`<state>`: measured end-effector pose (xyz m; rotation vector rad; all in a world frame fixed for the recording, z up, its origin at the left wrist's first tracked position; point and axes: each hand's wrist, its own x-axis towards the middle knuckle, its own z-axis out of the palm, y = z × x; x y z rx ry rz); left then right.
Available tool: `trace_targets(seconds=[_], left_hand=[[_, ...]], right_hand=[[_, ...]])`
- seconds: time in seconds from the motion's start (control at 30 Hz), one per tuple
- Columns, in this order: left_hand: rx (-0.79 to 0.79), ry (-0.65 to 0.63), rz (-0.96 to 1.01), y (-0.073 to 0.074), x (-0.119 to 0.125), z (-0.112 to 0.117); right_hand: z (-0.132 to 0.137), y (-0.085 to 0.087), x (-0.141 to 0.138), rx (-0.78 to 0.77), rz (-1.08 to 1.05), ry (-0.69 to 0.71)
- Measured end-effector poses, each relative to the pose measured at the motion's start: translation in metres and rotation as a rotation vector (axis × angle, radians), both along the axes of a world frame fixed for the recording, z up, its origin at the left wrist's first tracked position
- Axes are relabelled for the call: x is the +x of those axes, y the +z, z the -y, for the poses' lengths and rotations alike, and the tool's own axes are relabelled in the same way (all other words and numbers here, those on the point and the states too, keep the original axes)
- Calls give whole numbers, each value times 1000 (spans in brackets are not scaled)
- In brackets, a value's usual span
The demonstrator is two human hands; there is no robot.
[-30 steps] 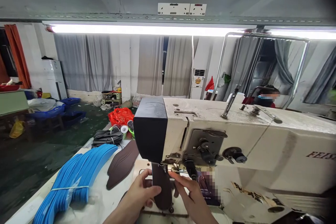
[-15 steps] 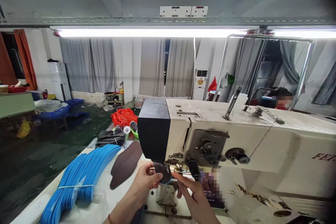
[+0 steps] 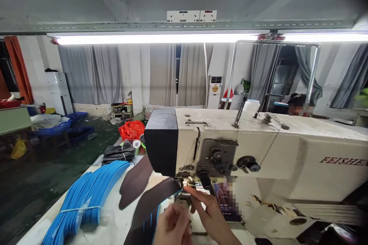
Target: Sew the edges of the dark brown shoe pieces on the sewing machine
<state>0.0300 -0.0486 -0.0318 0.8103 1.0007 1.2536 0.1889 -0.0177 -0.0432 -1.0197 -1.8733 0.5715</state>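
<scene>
A dark brown curved piece (image 3: pixel 149 203) with a blue edge runs from the table's front up to the needle area of the sewing machine (image 3: pixel 212 138). Its far tip sits under the machine head. My left hand (image 3: pixel 174 224) is just right of the piece, thumb and fingers pinched together and slightly blurred; what they hold, if anything, is hidden. My right hand (image 3: pixel 209 214) reaches in from the right, index finger stretched out to the presser foot by the piece's tip. The other fingers are bent beneath it and I see nothing held in them.
Left on the table lie a tied stack of blue curved strips (image 3: pixel 83 195), a stack of brown shaped pieces (image 3: pixel 136 182) and a black bundle (image 3: pixel 119 154). A red plastic bag (image 3: pixel 131 130) is behind. A phone-like screen (image 3: pixel 227 201) leans under the machine arm. Another person (image 3: pixel 300 104) is beyond.
My left hand has let go of the brown piece's tip and moved down and right. The piece now stretches toward me from the needle. My right hand stays near the needle; the view shifted slightly.
</scene>
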Motion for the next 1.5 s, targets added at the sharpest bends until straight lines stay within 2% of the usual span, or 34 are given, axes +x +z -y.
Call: trace_targets(seconds=[0.07, 0.13, 0.2, 0.27, 0.33, 0.47, 0.57, 0.63, 0.77, 0.93, 1.07, 1.2, 1.37, 1.5], left_hand=[[101, -72, -231, 16, -26, -12], [101, -261, -412, 38, -54, -28], [99, -361, -445, 58, -75, -38], [82, -483, -403, 67, -84, -35], [70, -539, -273, 62, -83, -22], [92, -420, -41, 29, -69, 9], [139, -388, 1, 6, -63, 15], [180, -386, 20, -3, -60, 14], [233, -399, 26, -13, -57, 15], [221, -399, -45, -19, -57, 20], [172, -311, -52, -18, -59, 22], [67, -197, 12, -1, -58, 25], [90, -288, 88, 26, -58, 19], [28, -281, -1, 32, -59, 11]], right_hand=[[0, -1, 0, 6, -15, 8], [0, -1, -1, 7, -35, 9], [1, -1, -2, 8, -46, 7], [2, 0, -2, 11, -41, 2], [2, 1, -2, 9, -32, -2], [1, -1, -1, -7, -26, 15], [-2, -5, 1, -21, -26, 22], [-3, -6, 1, -25, -14, -1], [-3, -5, 2, -17, 3, -30], [-1, -3, 2, -17, 34, -32], [0, -3, 3, -11, 47, -26], [0, -2, 2, -3, 35, -6], [0, -3, 2, -7, 12, -3], [0, -2, 1, -34, -29, 47]])
